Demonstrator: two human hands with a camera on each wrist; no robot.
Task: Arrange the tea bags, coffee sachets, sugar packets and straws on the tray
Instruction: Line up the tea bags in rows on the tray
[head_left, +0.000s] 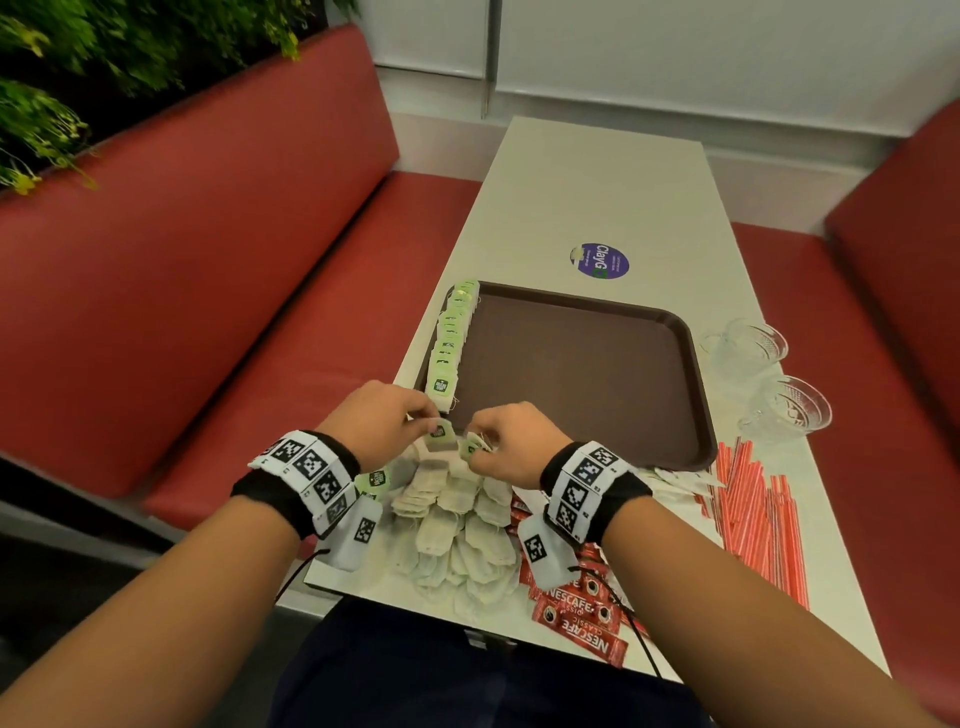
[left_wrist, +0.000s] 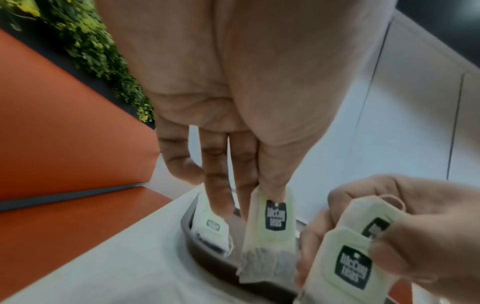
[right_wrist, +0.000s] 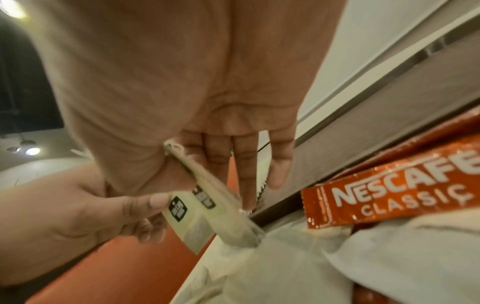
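Observation:
A brown tray (head_left: 582, 374) lies on the white table with a row of green-tagged tea bags (head_left: 451, 338) along its left edge. My left hand (head_left: 384, 421) pinches one tea bag (left_wrist: 270, 232) by its top, just in front of the tray's near left corner. My right hand (head_left: 511, 441) pinches two more tea bags (left_wrist: 358, 253) beside it. A heap of loose tea bags (head_left: 457, 530) lies under both wrists. Red Nescafe sachets (head_left: 576, 613) sit at the near right, red striped straws (head_left: 758, 514) further right, white sugar packets (head_left: 680, 480) between them.
Two glass cups (head_left: 769, 374) stand right of the tray. A purple round sticker (head_left: 602, 261) marks the table beyond the tray. Red bench seats (head_left: 208, 291) flank the table on both sides, with green plants (head_left: 62, 78) behind the left one.

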